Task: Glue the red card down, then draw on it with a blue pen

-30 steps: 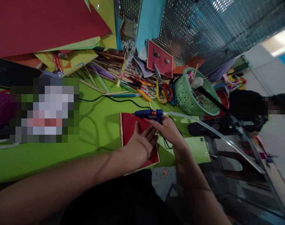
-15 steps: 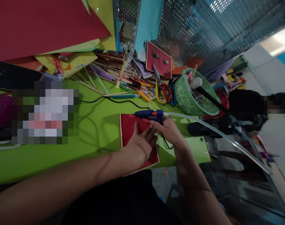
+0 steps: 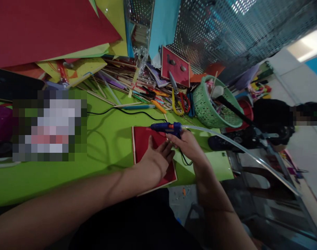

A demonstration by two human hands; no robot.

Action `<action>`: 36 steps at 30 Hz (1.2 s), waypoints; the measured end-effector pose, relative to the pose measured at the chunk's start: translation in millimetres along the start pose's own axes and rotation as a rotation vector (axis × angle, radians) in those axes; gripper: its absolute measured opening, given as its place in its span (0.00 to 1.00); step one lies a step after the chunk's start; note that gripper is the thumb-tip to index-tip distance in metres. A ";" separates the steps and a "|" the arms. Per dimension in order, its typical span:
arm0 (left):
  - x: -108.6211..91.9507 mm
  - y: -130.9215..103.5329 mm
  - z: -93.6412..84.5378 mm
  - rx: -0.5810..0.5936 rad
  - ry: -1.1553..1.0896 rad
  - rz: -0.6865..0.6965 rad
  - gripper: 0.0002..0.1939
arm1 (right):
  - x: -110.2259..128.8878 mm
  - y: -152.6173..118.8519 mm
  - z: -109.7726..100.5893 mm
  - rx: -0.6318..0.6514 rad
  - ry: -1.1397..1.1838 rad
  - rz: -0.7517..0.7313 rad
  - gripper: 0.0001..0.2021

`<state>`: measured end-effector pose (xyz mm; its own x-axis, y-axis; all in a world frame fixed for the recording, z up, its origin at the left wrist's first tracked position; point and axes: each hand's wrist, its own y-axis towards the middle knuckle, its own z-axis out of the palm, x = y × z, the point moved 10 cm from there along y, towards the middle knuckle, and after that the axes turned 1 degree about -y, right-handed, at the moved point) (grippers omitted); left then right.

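"Green tabletop (image 3: 101,146) underneath; what sat in your grip?"
"A blue glue gun (image 3: 163,127), my right hand (image 3: 187,143) wrapped round its handle, nozzle over the far edge of the red panel (image 3: 142,144). My left hand (image 3: 154,163) lay open across that panel."
"Beyond the gun?"
"Scissors (image 3: 176,89), then rightward a green basket (image 3: 203,107)."
"Risks?"
"Had the nozzle swung nearer, I judged it could burn my left fingers."
"Any writing?"
"None I could read."
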<state>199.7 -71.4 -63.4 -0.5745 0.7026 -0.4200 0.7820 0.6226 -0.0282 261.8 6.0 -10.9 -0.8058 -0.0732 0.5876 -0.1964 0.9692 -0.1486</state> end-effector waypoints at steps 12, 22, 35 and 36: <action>2.6 1.7 7.9 0.012 -0.026 -0.007 0.30 | -6.1 -2.1 -2.5 0.012 -0.016 0.014 0.20; 1.5 -0.7 6.5 0.044 -0.058 -0.004 0.31 | -3.3 -0.7 1.7 0.014 0.019 0.000 0.21; 1.3 0.9 6.4 0.100 -0.032 -0.018 0.32 | -8.9 -3.5 -4.8 -0.004 -0.033 0.022 0.21; 1.4 1.1 7.3 0.115 -0.025 -0.020 0.32 | -9.6 -3.4 -5.3 -0.006 -0.041 0.022 0.21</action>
<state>201.6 -72.3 -70.6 -0.5852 0.6805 -0.4409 0.7938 0.5918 -0.1402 273.2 4.7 -11.8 -0.8321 -0.0608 0.5513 -0.1749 0.9720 -0.1569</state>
